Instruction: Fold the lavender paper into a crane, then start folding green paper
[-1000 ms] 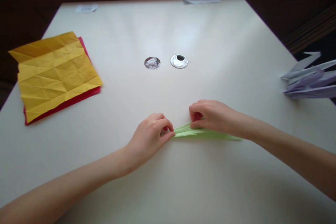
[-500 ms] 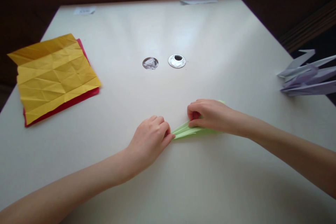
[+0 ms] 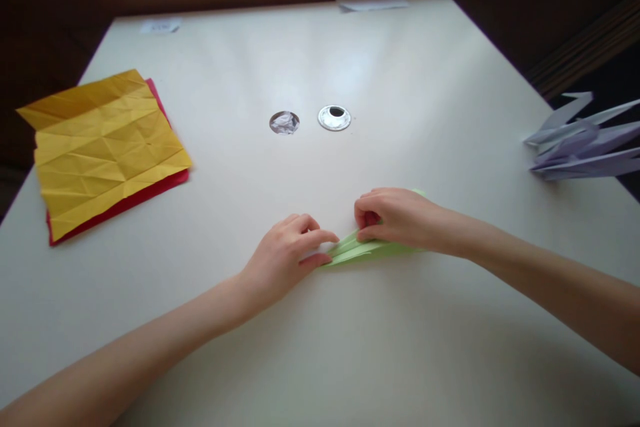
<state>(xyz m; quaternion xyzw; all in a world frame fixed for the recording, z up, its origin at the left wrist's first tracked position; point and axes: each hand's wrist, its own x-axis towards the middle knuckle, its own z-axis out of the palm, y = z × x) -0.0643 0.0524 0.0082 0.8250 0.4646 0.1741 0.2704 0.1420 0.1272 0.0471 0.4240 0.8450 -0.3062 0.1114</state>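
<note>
A folded green paper (image 3: pixel 363 250) lies flat on the pale desk (image 3: pixel 320 347), on the near side of the two round holes in the desk, a long narrow shape tapering to a point on its left end. The left hand (image 3: pixel 285 257) rests at that point, its fingers (image 3: pixel 320 237) drawn together with the forefinger stretched over the tip and the thumb beneath it, pinching the green paper's end against the desk. The right hand (image 3: pixel 395 219) covers the wider part of the green paper, fingers curled and pressed down on the folded layers; whether any layer is caught between thumb and fingertips is hard to tell, since the knuckles hide it. A small corner of green shows behind the right hand.

Beyond the green paper, toward the middle of the desk, sit the two holes: a metal-rimmed hole (image 3: pixel 334 117) and, just left of it, a hole with crumpled foil-like stuff (image 3: pixel 284 122). Far left of the green paper lies a creased yellow sheet (image 3: pixel 105 147) on top of a red sheet (image 3: pixel 125 197). Far right of it, at the desk's edge, rest folded lilac paper shapes (image 3: pixel 583 143).
</note>
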